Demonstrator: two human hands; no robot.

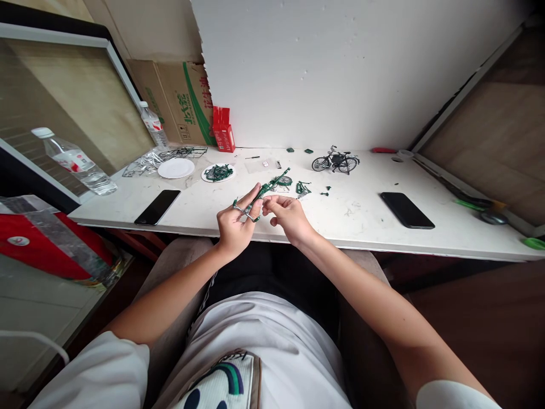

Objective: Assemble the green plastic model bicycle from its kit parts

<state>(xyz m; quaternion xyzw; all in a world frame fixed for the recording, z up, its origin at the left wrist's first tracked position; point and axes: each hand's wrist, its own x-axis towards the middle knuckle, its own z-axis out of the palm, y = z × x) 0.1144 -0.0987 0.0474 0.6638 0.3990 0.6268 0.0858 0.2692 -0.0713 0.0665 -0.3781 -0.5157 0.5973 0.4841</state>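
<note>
We see a thin model part (267, 186), silvery at its left end and dark green toward its right, above the front of the white desk (357, 216). Our left hand (236, 230), wrist bent, pinches it. Our right hand (289, 218) curls just beside it; whether it grips anything, we cannot tell. The part's long axis slants away from us, its green tip pointing forward and right.

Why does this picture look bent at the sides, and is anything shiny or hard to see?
Head view: probably wide-lens stretching, as the nearer bottle leans toward the left edge; head view: bright glints on the crumpled clear plastic, a dark top right corner; head view: fine details of the green assembly in the left hand are too small to tell.
</note>
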